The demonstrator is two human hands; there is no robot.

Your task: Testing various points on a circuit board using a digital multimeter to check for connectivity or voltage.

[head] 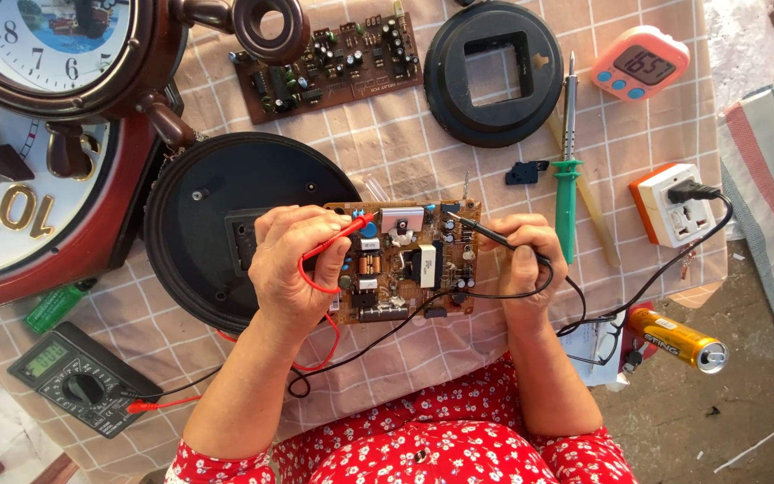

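Red floral sleeves (423, 453) fill the near edge, and both forearms reach out over a checked cloth (378, 148) covering the table. Near left lies a dark multimeter (81, 380) with red and black leads running from it. In the middle sits a brown circuit board (402, 262), its left end resting on a round black clock back (226, 229). The left hand (293, 264) is closed around a red probe (342, 235), whose tip touches the board's far left part. The right hand (523, 260) is closed around a black probe (481, 231), whose tip meets the board near its far right corner. To the near right a yellow can (678, 339) lies on its side. Farther right, a green-handled soldering iron (567, 170) lies just beside a white and orange socket block (674, 204) with a black plug in it. At the far edge are a second circuit board (333, 63), a black ring with a square hole (493, 72), a pink timer (640, 63), and, far left, wooden wall clocks (42, 116).
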